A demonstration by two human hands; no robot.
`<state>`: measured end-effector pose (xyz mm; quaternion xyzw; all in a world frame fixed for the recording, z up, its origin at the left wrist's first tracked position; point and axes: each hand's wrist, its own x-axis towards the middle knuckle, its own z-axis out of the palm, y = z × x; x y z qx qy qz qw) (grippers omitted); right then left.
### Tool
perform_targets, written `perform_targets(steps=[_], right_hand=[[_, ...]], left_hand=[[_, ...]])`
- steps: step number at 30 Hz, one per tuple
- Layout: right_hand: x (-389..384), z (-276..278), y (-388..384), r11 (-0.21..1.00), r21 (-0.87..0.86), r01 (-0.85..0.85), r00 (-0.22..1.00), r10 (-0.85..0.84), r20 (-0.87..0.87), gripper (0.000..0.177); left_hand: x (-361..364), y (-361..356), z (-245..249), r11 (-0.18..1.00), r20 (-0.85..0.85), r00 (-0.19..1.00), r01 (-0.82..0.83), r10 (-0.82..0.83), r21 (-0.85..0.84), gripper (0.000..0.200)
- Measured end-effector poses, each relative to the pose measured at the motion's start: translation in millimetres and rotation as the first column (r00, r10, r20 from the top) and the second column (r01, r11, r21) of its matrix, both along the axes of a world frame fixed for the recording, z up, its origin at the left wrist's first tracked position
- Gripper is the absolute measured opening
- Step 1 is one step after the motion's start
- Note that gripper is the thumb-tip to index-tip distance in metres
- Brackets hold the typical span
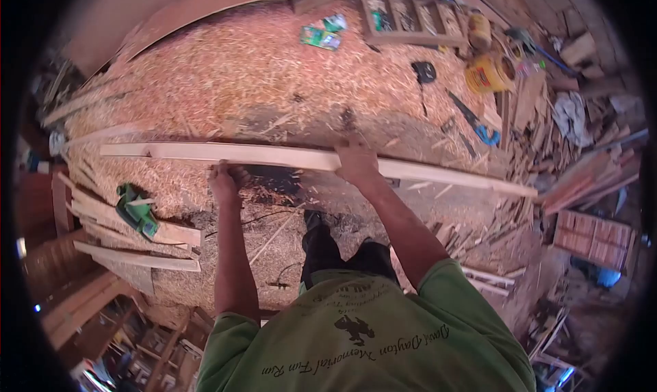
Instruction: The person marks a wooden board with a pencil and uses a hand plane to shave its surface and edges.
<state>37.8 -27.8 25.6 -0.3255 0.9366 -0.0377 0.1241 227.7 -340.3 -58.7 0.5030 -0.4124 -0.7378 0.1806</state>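
Note:
A long, pale wooden plank (274,155) lies crosswise in front of me, above a workbench (301,125) strewn with shavings. My right hand (357,161) is closed over the plank right of its middle, fingers reaching across its far side. Left of there, my left hand (228,178) holds the near edge, its fingers curled and partly hidden. Below the plank, between my hands, is a dark patch on the surface. A green power planer (138,211) rests on boards at the left.
A handsaw with a blue handle (472,118), a black tape measure (424,71) and a yellow tub (489,73) lie at the far right. Behind them stands a compartmented wooden box (410,39). A green packet (320,37) sits among shavings. Wood offcuts (534,128) are heaped at the right.

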Motion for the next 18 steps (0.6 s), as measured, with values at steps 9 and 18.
perform_targets(steps=[9, 18], right_hand=[[74, -43, 156, 0.909, -0.081, 0.408, 0.896, -0.382, 0.226, 0.044], [86, -90, 200, 0.922, -0.159, 0.352, 0.918, -0.373, -0.130, 0.062]], left_hand=[[-19, 82, -22, 0.817, 0.315, 0.928, 0.335, -0.200, -0.469, 0.021], [-36, 250, 32, -0.111, 0.504, 0.658, 0.544, -0.560, -0.832, 0.035]])
